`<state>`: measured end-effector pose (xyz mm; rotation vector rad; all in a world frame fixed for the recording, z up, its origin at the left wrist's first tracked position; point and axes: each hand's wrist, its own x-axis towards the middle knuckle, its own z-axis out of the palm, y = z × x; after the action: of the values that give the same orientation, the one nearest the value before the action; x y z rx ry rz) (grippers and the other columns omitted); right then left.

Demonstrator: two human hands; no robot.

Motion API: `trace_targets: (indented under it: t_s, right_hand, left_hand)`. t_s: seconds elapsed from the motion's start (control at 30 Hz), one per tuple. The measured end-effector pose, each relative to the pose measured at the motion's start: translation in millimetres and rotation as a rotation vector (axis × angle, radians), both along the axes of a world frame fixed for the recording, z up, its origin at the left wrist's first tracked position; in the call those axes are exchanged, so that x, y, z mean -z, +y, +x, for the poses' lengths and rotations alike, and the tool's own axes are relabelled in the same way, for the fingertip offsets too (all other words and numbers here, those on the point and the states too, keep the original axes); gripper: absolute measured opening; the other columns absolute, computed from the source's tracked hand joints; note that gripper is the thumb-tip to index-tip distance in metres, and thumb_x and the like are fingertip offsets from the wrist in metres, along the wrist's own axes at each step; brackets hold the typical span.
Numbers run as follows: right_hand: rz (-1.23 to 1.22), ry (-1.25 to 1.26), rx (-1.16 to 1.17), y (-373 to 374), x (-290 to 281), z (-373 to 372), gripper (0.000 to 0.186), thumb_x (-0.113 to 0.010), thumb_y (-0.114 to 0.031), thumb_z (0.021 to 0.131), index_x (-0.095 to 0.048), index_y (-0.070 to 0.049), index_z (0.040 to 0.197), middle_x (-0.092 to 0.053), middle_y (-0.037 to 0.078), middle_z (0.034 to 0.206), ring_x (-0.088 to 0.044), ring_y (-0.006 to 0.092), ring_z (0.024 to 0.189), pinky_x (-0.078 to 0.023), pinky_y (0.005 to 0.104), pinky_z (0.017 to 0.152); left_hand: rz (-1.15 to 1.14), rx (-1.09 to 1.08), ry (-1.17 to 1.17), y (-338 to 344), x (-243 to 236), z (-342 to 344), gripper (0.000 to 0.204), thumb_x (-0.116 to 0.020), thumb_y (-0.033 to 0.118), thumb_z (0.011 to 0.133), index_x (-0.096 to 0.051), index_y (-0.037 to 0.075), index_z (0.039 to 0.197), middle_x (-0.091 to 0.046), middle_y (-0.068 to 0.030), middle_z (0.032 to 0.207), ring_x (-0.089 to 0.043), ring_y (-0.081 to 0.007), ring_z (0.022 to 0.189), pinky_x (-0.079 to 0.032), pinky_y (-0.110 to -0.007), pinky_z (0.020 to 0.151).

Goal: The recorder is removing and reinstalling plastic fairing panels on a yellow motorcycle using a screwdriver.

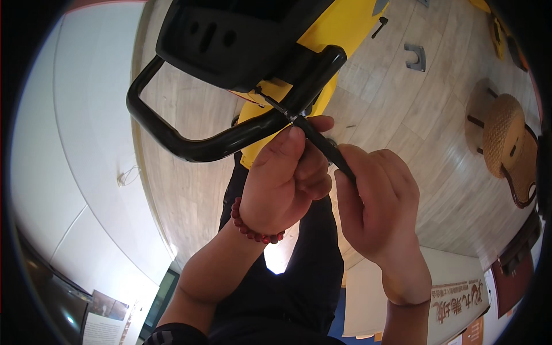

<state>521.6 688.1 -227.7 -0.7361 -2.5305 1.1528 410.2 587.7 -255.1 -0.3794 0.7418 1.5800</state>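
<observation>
A black tubular handlebar (213, 144) curves out from a yellow-and-black machine (230, 34) in the upper middle. Across its right end lies a slim black-handled tool (319, 140) with a metal neck and a thin shaft pointing up and left. My right hand (379, 201) is closed round the handle's lower end. Near the metal neck, my left hand (282, 167), with a red bead bracelet (253, 229) at the wrist, is closed on the tool with thumb and curled fingers. What the tool's far tip touches is too small to make out.
A brown woven chair (506, 135) stands on the wood-look floor to the right. Farther up lie a grey U-shaped part (415, 56) and a small black tool-like piece (379, 27). A pale wall (92, 138) runs along the left. Below the handlebar are my dark-trousered legs (310, 270).
</observation>
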Motion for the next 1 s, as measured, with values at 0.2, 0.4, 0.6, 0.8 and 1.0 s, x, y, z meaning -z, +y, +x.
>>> trace_targets:
  t_s: [0.2, 0.4, 0.6, 0.8, 1.0]
  right_hand:
    - [0.020, 0.018, 0.014, -1.7, 1.7, 1.7, 0.026, -0.064, -0.001, 0.070, -0.056, 0.004, 0.095, -0.055, 0.011, 0.070, -0.054, 0.0240, 0.063, -0.044, 0.0315, 0.058]
    - [0.031, 0.041, 0.028, -4.0, 5.2, 3.1, 0.027, -0.064, -0.001, 0.070, -0.056, 0.004, 0.095, -0.055, 0.011, 0.070, -0.054, 0.0240, 0.063, -0.044, 0.0316, 0.059]
    - [0.016, 0.061, 0.056, -3.8, 7.1, -0.9, 0.021, -0.062, -0.001, 0.075, -0.056, 0.003, 0.094, -0.056, 0.013, 0.071, -0.055, 0.0251, 0.061, -0.045, 0.0310, 0.058]
    - [-0.748, -0.003, 0.305, -5.7, -3.7, -5.0, 0.014, -0.051, -0.004, 0.085, -0.056, 0.004, 0.096, -0.057, 0.007, 0.069, -0.053, 0.0115, 0.059, -0.043, 0.0229, 0.057]
    - [-1.355, -0.081, 0.538, 5.8, -15.7, -9.9, 0.023, -0.045, -0.011, 0.090, -0.054, 0.006, 0.103, -0.056, 0.007, 0.066, -0.053, 0.0111, 0.058, -0.042, 0.0216, 0.055]
  left_hand:
    - [0.051, 0.025, -0.002, 0.6, 1.1, -0.7, 0.037, -0.037, 0.032, 0.097, -0.047, 0.004, 0.118, -0.035, 0.0041, 0.062, -0.031, -0.0059, 0.052, -0.032, -0.021, 0.051]
    - [0.049, 0.018, 0.010, 1.8, 0.3, 0.4, 0.036, -0.038, 0.031, 0.096, -0.048, 0.004, 0.118, -0.035, 0.0041, 0.062, -0.031, -0.0057, 0.052, -0.032, -0.021, 0.051]
    - [0.035, 0.008, 0.036, 3.4, 0.9, -1.4, 0.034, -0.039, 0.030, 0.096, -0.050, 0.004, 0.116, -0.034, 0.0044, 0.061, -0.031, -0.0052, 0.052, -0.032, -0.021, 0.051]
    - [-0.006, -0.035, 0.005, 6.7, -1.2, 1.9, 0.028, -0.041, 0.025, 0.096, -0.051, 0.004, 0.112, -0.033, 0.0050, 0.060, -0.030, -0.0048, 0.052, -0.032, -0.021, 0.051]
    - [-0.019, -0.034, 0.117, 11.5, 0.1, 8.5, 0.024, -0.040, 0.021, 0.095, -0.051, 0.004, 0.109, -0.037, 0.0045, 0.058, -0.034, -0.0043, 0.051, -0.033, -0.020, 0.050]
